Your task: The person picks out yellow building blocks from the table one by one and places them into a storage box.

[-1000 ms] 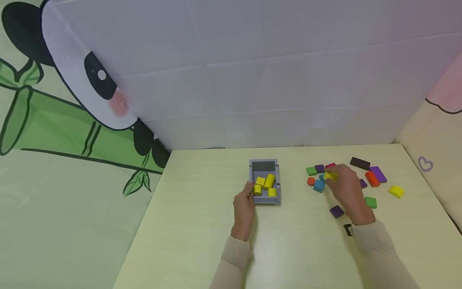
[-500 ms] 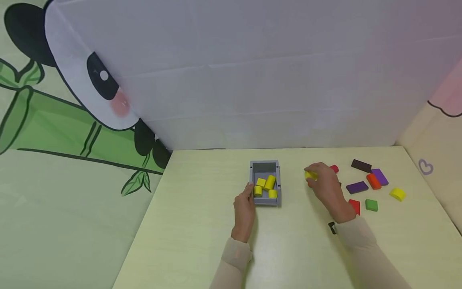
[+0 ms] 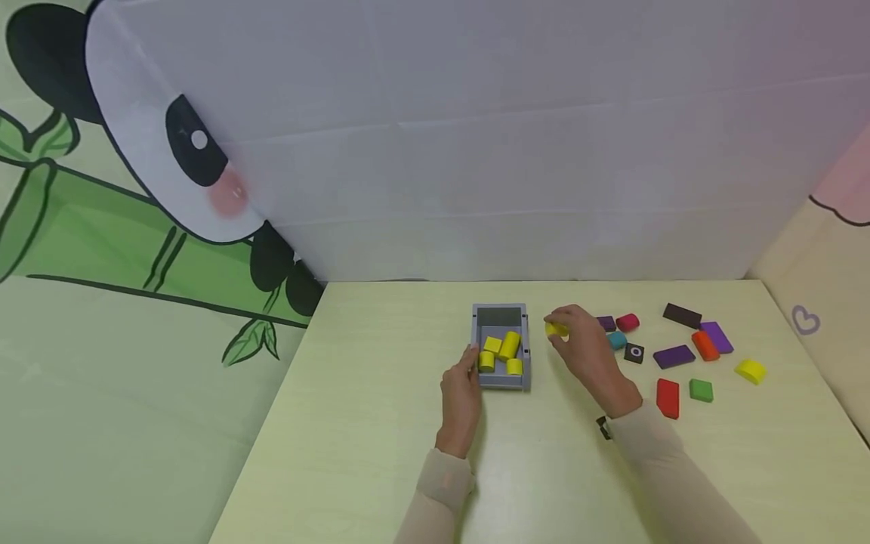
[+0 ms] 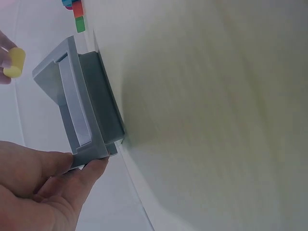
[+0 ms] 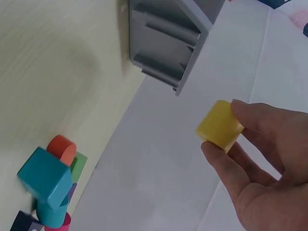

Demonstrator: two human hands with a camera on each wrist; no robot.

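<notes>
A grey open box (image 3: 500,383) stands on the table with several yellow blocks (image 3: 510,345) inside it. At its left wall, my left hand (image 3: 460,399) pinches the rim between thumb and fingers, clear in the left wrist view. To the right of the box, my right hand (image 3: 586,349) holds a yellow cylinder block (image 5: 220,125) between thumb and fingertips, raised above the table. In the left wrist view the same yellow cylinder block (image 4: 15,62) shows in the right hand's fingers, beside the box.
Scattered on the right are a red block (image 3: 668,398), a green block (image 3: 701,390), a purple block (image 3: 674,357), a black block (image 3: 683,315) and a yellow arched block (image 3: 751,371). A teal cube (image 5: 45,175) lies nearer the box. A wall (image 3: 516,189) rises behind the table.
My right hand has moved left with the yellow cylinder block, from among the scattered blocks to near the box. My left hand has stayed on the box.
</notes>
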